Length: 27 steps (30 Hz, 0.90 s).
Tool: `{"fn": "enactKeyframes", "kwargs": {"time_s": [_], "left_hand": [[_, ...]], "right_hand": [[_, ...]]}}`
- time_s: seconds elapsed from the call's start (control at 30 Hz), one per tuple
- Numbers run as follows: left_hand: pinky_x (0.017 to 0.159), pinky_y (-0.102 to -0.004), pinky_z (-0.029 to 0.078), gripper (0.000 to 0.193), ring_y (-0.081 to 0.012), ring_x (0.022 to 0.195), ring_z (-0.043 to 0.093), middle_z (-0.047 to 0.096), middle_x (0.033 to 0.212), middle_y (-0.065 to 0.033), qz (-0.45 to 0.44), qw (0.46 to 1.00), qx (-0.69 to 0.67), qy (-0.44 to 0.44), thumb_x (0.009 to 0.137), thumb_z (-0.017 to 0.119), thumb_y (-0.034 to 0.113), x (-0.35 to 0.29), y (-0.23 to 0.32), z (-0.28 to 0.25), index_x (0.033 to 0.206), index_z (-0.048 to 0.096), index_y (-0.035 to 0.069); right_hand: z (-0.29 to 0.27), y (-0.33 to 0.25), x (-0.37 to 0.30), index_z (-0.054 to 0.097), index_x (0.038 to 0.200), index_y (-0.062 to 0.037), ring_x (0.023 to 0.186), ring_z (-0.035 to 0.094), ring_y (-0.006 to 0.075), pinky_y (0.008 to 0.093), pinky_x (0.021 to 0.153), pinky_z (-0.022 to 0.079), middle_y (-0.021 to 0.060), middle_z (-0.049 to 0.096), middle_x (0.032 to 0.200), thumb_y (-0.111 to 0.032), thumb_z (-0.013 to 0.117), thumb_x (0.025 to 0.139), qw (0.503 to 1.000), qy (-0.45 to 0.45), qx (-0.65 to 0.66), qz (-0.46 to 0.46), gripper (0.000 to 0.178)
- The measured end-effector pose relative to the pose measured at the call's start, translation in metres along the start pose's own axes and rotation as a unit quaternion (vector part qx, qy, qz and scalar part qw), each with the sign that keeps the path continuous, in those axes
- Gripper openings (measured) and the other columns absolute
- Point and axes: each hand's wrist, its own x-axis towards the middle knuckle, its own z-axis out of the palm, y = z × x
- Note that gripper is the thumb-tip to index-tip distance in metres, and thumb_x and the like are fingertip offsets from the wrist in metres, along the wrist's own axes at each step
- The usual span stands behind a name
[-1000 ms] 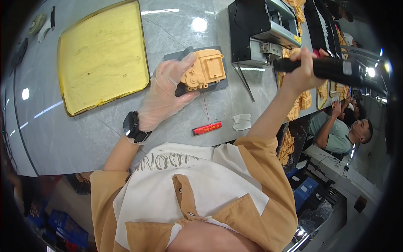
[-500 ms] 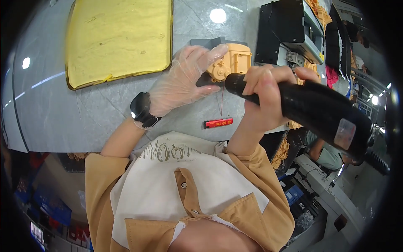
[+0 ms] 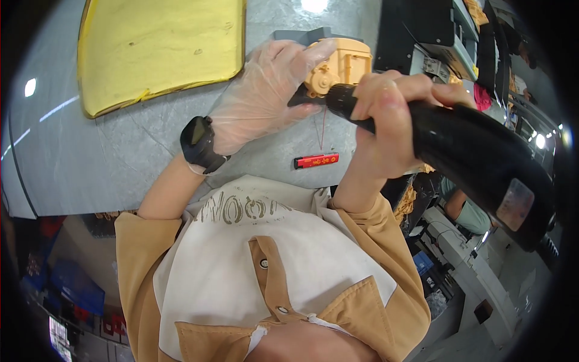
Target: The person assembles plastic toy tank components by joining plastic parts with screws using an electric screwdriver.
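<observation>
A pale orange plastic housing (image 3: 347, 63) with a round boss and a rectangular frame sits on a dark grey block (image 3: 300, 35) on the table. My left hand (image 3: 259, 93), in a clear thin glove, has its thumb and fingers closed about the housing's left side. In my bare right hand (image 3: 391, 123) is a black electric screwdriver (image 3: 482, 148), gripped near its front end. The screwdriver's nose meets the housing's lower right edge in view; its bit and any screw are hidden.
A yellow mat (image 3: 163, 54) with a dark rim lies at the far left. A small red box cutter (image 3: 316, 160) or similar slim red item is near the table's front edge. Black equipment (image 3: 416, 36) stands at the right. Another person (image 3: 467, 211) is partly visible beyond.
The whole view has shifted, so the housing, both hands and the mat appear higher. Both grips look the same, and the screwdriver's nose stays at the housing's edge.
</observation>
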Motion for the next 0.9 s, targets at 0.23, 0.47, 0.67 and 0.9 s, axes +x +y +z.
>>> {"fn": "enactKeyframes", "kwargs": {"time_s": [0.23, 0.47, 0.67, 0.9], "left_hand": [[0.093, -0.0418, 0.034, 0.081, -0.0312, 0.106, 0.04, 0.043, 0.115, -0.011, 0.018, 1.0, -0.003, 0.002, 0.067, 0.072, 0.019, -0.001, 0.005, 0.0, 0.132, 0.026, 0.009], [0.097, -0.0403, 0.032, 0.078, -0.0299, 0.115, 0.038, 0.041, 0.126, -0.0104, -0.031, 0.999, -0.021, -0.031, 0.067, 0.074, 0.019, 0.005, 0.011, -0.006, 0.131, 0.031, 0.011], [0.098, -0.0396, 0.032, 0.078, -0.0295, 0.116, 0.038, 0.041, 0.126, -0.0095, -0.023, 0.999, -0.02, -0.024, 0.066, 0.075, 0.018, 0.004, 0.004, -0.002, 0.13, 0.032, 0.011], [0.096, -0.0411, 0.033, 0.079, -0.0299, 0.112, 0.039, 0.043, 0.119, -0.0097, -0.017, 0.999, -0.028, -0.021, 0.066, 0.075, 0.021, 0.002, 0.004, -0.001, 0.132, 0.032, 0.013]], "right_hand": [[-0.017, 0.004, -0.003, 0.03, 0.112, -0.0038, 0.044, 0.046, 0.014, 0.0303, 0.05, 0.044, 0.0073, 0.05, 0.061, 0.01, 0.05, 0.071, 0.999, 0.003, 0.025, 0.034, 0.048], [-0.144, -0.008, 0.055, 0.049, 0.079, 0.0002, 0.047, 0.046, 0.015, 0.0322, 0.055, 0.046, 0.006, 0.046, 0.058, 0.001, 0.054, 0.07, 0.961, 0.243, 0.133, -0.024, 0.011], [-0.134, 0.049, 0.068, 0.044, 0.098, 0.0047, 0.044, 0.051, 0.0148, 0.0262, 0.048, 0.045, 0.0091, 0.053, 0.057, 0.009, 0.058, 0.066, 0.948, 0.308, -0.066, -0.032, 0.035], [-0.075, -0.006, 0.019, 0.039, 0.101, 0.0039, 0.046, 0.051, 0.0155, 0.0295, 0.053, 0.044, 0.0092, 0.052, 0.055, 0.007, 0.055, 0.071, 0.966, 0.225, 0.126, -0.01, 0.034]]}}
